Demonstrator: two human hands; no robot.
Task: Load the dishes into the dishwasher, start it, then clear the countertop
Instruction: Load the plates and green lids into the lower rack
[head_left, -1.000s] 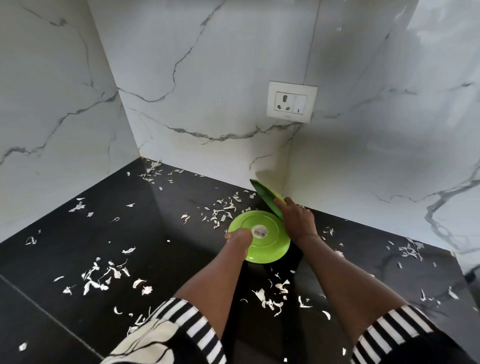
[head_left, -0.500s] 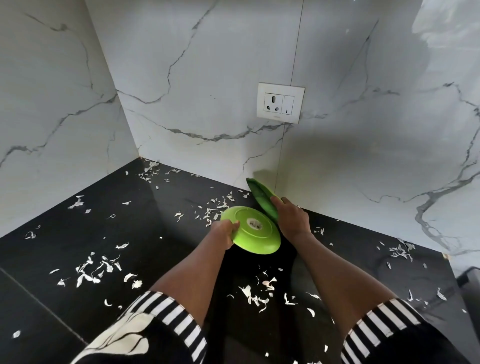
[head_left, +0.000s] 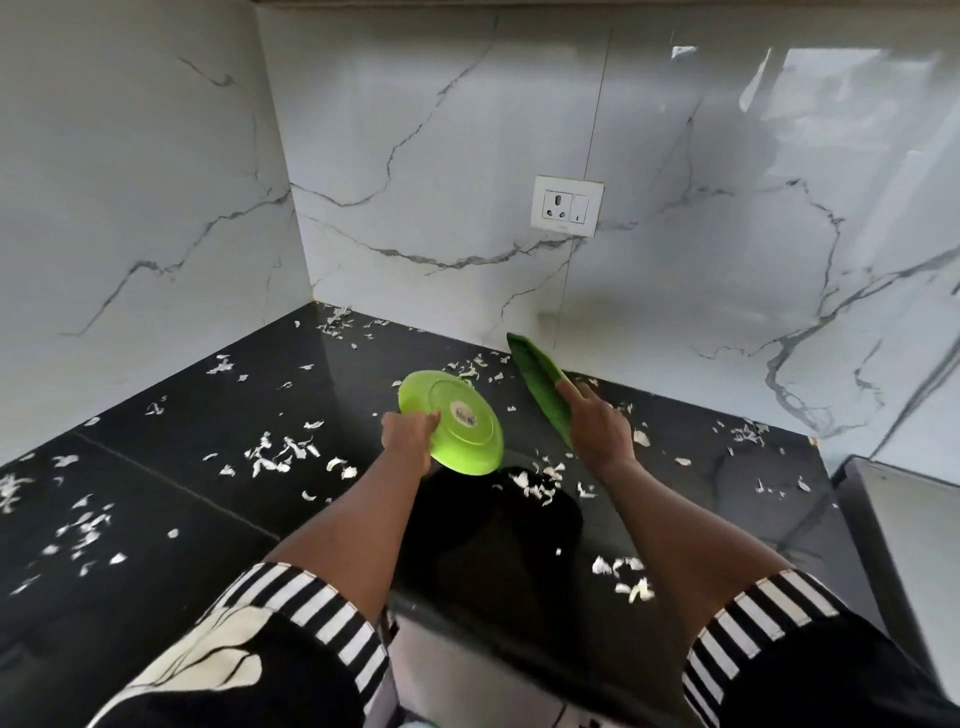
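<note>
My left hand (head_left: 410, 434) grips the near rim of a light green plate (head_left: 457, 423), held tilted with its underside and a round sticker facing me. A darker green plate (head_left: 540, 387) is held on edge by my right hand (head_left: 597, 426), which grips its lower end; the plate's top points toward the wall. Both plates are up off the black countertop (head_left: 208, 499), a short gap apart. White peel scraps (head_left: 275, 452) lie scattered across the counter.
White marble walls meet in a corner behind the counter. A socket with a switch (head_left: 567, 206) sits on the back wall. A grey appliance top (head_left: 909, 530) borders the counter at the right. More scraps (head_left: 626, 577) lie near the front edge.
The two plates have separated: my left hand carried the light green plate to the left and higher, while the dark plate stayed in my right hand near the wall.
</note>
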